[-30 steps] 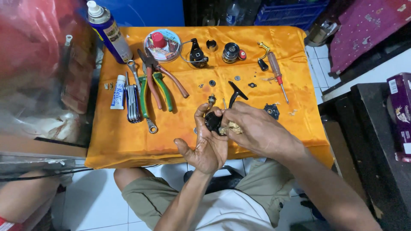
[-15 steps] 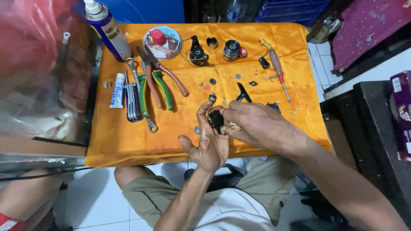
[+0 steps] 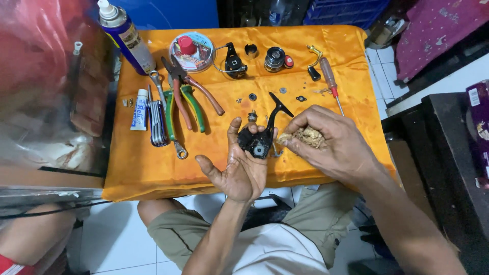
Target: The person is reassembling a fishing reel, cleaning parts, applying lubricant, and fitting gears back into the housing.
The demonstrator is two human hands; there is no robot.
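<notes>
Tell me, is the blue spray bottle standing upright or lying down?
Upright. The blue spray bottle stands on its base at the orange cloth's far left corner, white cap on top.

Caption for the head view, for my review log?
Left hand cradles a black reel body while right hand holds a tan rag beside it, over an orange cloth.

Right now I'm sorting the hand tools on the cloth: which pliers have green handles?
The green-handled pliers, lying left of the red-handled pliers, beside the hex key set.
</notes>
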